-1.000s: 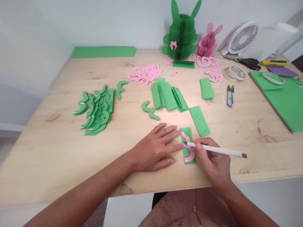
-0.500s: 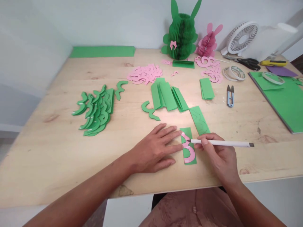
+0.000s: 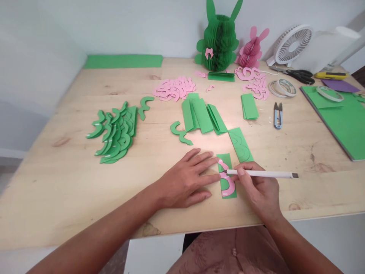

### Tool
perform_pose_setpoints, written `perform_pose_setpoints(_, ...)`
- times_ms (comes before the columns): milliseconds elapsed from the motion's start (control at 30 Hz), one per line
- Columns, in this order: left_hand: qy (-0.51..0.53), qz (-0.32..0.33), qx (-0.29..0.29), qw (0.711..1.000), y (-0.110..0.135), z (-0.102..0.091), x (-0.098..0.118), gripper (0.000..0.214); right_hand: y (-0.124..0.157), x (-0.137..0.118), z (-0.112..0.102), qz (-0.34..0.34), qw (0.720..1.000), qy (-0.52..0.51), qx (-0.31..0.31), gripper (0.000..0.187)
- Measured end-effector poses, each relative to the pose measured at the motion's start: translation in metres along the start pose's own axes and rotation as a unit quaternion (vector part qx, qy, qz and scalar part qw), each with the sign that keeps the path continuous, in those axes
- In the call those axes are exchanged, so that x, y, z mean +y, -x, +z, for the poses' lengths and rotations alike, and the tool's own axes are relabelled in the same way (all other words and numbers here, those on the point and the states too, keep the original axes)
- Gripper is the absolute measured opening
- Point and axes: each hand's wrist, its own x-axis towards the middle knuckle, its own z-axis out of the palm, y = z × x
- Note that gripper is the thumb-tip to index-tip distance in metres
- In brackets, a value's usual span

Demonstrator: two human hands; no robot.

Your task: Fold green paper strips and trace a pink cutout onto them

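My left hand point(image 3: 191, 177) lies flat with fingers spread, its fingertips pressing the left edge of a pink curved paper template point(image 3: 231, 187). That template rests on a small green paper rectangle point(image 3: 233, 160). In my right hand point(image 3: 258, 188) is a slim white pen point(image 3: 265, 174), held almost level, its dark tip at the template's narrow middle. Just above my right hand lies another green rectangle point(image 3: 238, 142) with a similar curved outline drawn on it. Folded green papers point(image 3: 203, 116) and a cut green wavy piece point(image 3: 181, 134) sit beyond my left hand.
Stacked green cutouts point(image 3: 116, 137) lie at left, a pink cutout pile point(image 3: 175, 89) farther back. Thread snips point(image 3: 278, 115), tape rolls point(image 3: 282, 88), black scissors point(image 3: 302, 75) and a green sheet point(image 3: 342, 125) are at right. A green paper bunny point(image 3: 219, 43) and white fan point(image 3: 293, 45) stand behind.
My right hand and the pen have shifted slightly left and down along the template's edge. My left hand stays in place.
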Motion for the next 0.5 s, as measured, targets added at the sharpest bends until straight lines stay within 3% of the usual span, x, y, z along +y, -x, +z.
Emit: perform_pose_setpoints(500, -0.001, 0.004, -0.001, 1.000, 0.0001, 0.0004, -0.0001, 0.045, 0.0012, 0.0033, 0.0029, 0.015, 0.999, 0.035, -0.014, 0.023)
